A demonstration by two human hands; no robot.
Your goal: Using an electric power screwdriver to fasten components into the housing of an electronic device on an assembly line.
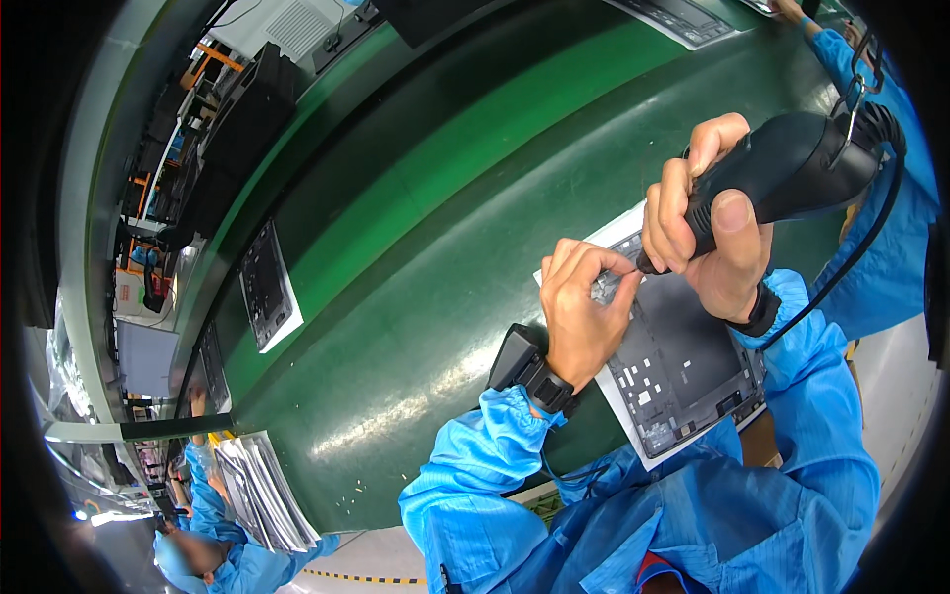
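Note:
My right hand [732, 243] is wrapped round a black electric screwdriver [792, 168], tilted with its narrow tip down to the left. Under it lies a dark grey tablet housing [683, 342] with small white patches, on a white sheet [623, 421]. My left hand [584, 307] is closed in a pinch, thumb and forefinger meeting right at the driver's tip over the housing's upper left edge. Whatever sits between those fingertips is too small to make out. The spot where the tip points is partly hidden by my fingers.
The driver hangs from a metal hook [856, 99], and its black cable [876, 243] curves down past my right sleeve. Another housing [265, 282] rests across the green table [426, 327]. A stack of sheets [262, 490] is at lower left beside a co-worker [223, 554]. Another person's hand [792, 12] shows at upper right.

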